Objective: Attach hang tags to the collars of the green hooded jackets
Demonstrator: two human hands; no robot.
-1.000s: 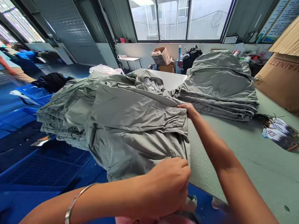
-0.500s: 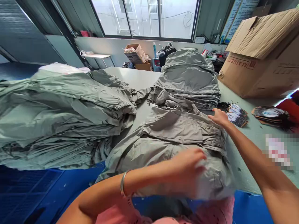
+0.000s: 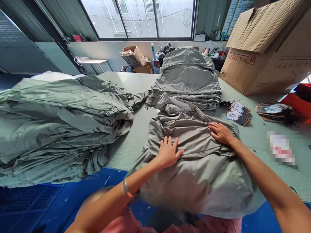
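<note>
A grey-green jacket (image 3: 201, 181) lies before me, its near part hanging over the table's front edge. My left hand (image 3: 169, 152) rests flat on its folded, wrinkled upper part, fingers spread. To the right, my right hand (image 3: 220, 132) also presses flat on the cloth near the right side, fingers stretched out. Just behind the jacket is a neat stack of folded garments (image 3: 189, 76) in the same cloth. A large loose heap of like garments (image 3: 60, 123) covers the left side of the table.
Hang tags with black strings (image 3: 238, 113) lie right of the stack, with another tag pile (image 3: 274, 110) farther right. A big cardboard box (image 3: 257, 68) stands at the back right. A blurred-out white and red item (image 3: 282, 149) lies on the pale table (image 3: 121, 155).
My left hand has come down from a blurred sweep onto the cloth. My right hand has moved from the jacket's far right edge onto it. The sleeve part is now folded in flatter.
</note>
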